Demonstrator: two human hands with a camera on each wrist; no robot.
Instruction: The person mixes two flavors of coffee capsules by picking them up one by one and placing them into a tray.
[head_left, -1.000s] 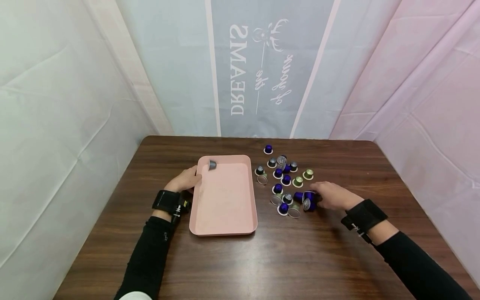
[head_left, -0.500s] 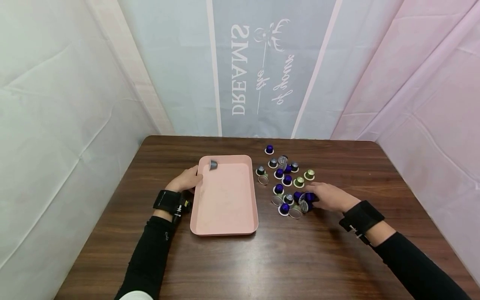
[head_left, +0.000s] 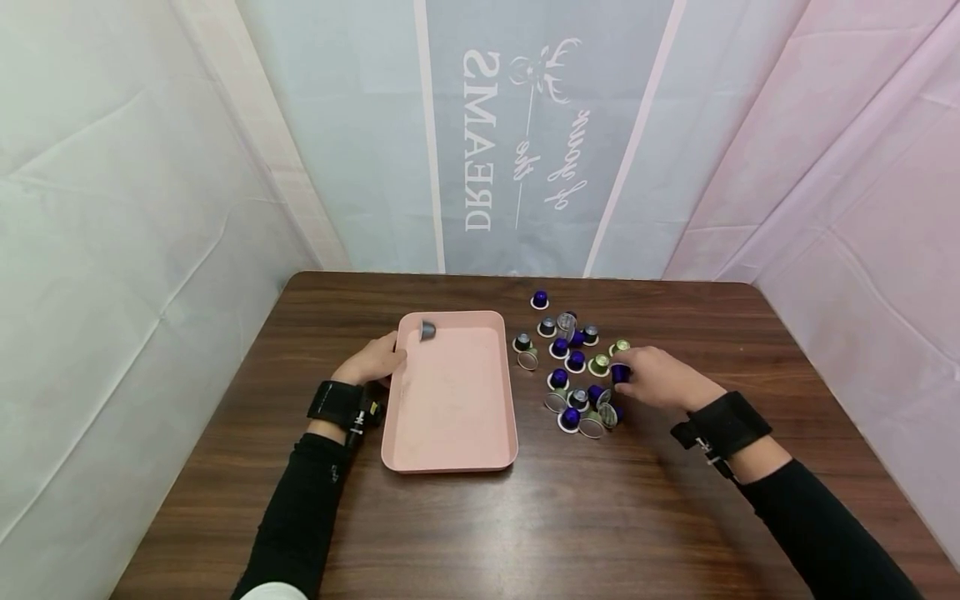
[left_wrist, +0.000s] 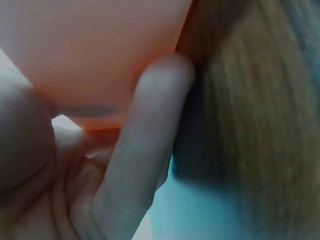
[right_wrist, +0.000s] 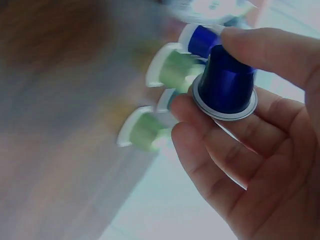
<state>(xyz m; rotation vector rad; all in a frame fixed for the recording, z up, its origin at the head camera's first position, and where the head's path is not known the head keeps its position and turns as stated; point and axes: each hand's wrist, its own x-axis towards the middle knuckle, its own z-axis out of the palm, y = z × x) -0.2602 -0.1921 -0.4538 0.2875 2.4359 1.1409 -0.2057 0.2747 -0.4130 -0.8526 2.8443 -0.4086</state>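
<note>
My right hand (head_left: 662,379) pinches a dark blue coffee capsule (right_wrist: 227,82) between thumb and fingers, with the capsule's silver-rimmed wide end facing down in the right wrist view. It is at the right side of a loose cluster of coffee capsules, beside a green capsule (head_left: 599,364). My left hand (head_left: 369,360) grips the left edge of a pink tray (head_left: 450,417), thumb at the rim. The left wrist view shows fingers (left_wrist: 150,115) against the tray's side. One grey capsule (head_left: 427,331) lies on its side in the tray's far left corner.
Several blue, grey and green capsules, such as a blue capsule (head_left: 569,418), stand or lie right of the tray on the brown wooden table (head_left: 495,533). A lone blue capsule (head_left: 540,298) stands near the far edge. Fabric curtains (head_left: 360,133) surround the table.
My right hand has drawn a blue capsule out of the near right part of the cluster and moved slightly away from me with it. The left hand keeps its grip on the tray.
</note>
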